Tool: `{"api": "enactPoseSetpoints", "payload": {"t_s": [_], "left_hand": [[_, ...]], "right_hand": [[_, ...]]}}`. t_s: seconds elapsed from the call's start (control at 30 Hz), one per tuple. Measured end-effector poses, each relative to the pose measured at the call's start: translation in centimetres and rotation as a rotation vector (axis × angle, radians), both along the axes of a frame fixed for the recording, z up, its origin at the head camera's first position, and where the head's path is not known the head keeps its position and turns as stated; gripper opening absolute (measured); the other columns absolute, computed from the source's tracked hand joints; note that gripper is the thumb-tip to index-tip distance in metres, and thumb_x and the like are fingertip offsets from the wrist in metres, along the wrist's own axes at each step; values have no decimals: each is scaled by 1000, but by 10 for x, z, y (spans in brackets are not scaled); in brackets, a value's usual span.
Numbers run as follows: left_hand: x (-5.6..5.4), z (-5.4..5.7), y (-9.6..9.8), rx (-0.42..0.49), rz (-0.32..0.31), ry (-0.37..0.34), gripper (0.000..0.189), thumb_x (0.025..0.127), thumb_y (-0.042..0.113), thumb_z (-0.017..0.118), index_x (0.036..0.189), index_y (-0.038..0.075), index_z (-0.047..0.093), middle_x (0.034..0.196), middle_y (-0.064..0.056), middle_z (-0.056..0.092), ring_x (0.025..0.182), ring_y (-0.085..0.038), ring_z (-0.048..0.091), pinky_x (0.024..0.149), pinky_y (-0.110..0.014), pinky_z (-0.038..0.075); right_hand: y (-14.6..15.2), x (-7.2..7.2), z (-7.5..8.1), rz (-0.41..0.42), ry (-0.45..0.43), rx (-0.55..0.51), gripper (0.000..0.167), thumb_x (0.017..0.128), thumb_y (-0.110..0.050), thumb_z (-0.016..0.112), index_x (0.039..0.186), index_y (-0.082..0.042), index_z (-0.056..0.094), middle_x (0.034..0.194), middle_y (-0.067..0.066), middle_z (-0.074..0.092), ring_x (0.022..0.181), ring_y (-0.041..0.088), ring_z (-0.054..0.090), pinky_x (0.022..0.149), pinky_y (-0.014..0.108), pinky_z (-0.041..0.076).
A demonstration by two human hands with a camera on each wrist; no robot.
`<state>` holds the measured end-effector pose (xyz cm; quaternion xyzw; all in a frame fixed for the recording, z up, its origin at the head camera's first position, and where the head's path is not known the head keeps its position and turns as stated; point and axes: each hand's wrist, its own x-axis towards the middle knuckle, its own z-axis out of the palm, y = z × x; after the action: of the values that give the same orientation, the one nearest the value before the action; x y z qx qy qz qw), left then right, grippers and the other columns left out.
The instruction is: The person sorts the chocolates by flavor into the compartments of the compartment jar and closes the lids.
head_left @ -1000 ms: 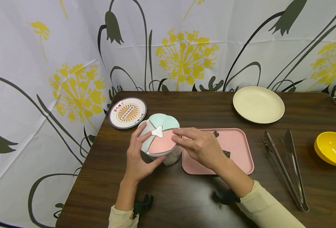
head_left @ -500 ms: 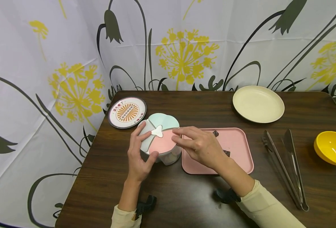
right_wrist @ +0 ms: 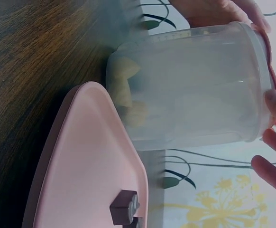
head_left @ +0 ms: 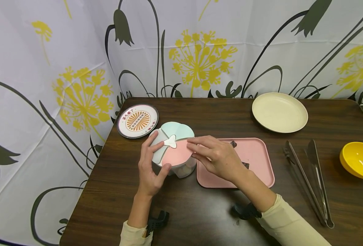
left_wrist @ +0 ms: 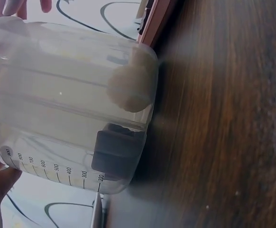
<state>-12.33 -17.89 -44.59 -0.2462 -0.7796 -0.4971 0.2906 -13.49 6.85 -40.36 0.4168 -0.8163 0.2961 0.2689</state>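
A clear, divided food storage container stands on the table. Its petal-shaped lid has grey, mint and pink sections, with a white clip at the centre. My left hand grips the container near its top, thumb in front and fingers along the left side. The fingers of my right hand lie at the right edge of the pink lid section; the thumb touches the rim in the right wrist view. Through the cloudy wall show a dark block and beige pieces.
A pink tray with dark brown blocks stands right of the container. Farther right lie metal tongs and a yellow bowl. A cream plate is at the back right, a patterned plate at the back left.
My left thumb has shifted up from below the lid's front rim onto it. The right fingers have shifted slightly at the pink section's edge. The container stays in place.
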Motion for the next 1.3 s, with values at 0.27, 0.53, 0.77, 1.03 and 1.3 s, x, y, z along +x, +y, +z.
{"api": "enactPoseSetpoints", "payload": {"t_s": [0.27, 0.53, 0.77, 1.03, 1.3], "left_hand": [[0, 2, -1, -1, -2, -16, 67, 88, 61, 56, 126, 5, 60, 150, -12, 40, 137, -35, 37, 111, -42, 30], [-3, 0, -4, -5, -14, 15, 42, 91, 25, 48, 122, 1, 60, 147, -18, 42, 136, -37, 37, 113, -43, 27], [6, 23, 4, 24, -32, -12, 65, 93, 54, 54, 118, -7, 59, 143, -27, 42, 134, -39, 38, 111, -41, 28], [10, 27, 6, 50, -27, -34, 74, 85, 57, 65, 119, -8, 55, 145, -27, 40, 134, -40, 38, 109, -39, 30], [2, 2, -8, 49, -28, -35, 69, 91, 55, 53, 131, -2, 51, 152, -19, 33, 139, -36, 31, 113, -42, 24]], "right_hand": [[0, -6, 1, 5, -52, 8, 48, 87, -8, 72, 133, -10, 61, 141, 8, 53, 125, 22, 52, 68, 31, 53], [-1, -14, 0, 54, -203, 108, 62, 93, -2, 62, 150, -12, 41, 157, 7, 32, 144, 22, 31, 109, 40, 36], [1, -16, -1, 41, -205, 141, 66, 91, -5, 67, 150, -16, 41, 157, 6, 32, 144, 21, 29, 109, 42, 36], [2, -14, 4, 50, -188, 169, 73, 86, -13, 76, 150, -13, 41, 153, 7, 37, 137, 24, 41, 108, 43, 37], [1, -13, 10, 44, -205, 172, 62, 84, -9, 78, 139, -11, 50, 143, 9, 43, 133, 22, 43, 104, 43, 41]]}}
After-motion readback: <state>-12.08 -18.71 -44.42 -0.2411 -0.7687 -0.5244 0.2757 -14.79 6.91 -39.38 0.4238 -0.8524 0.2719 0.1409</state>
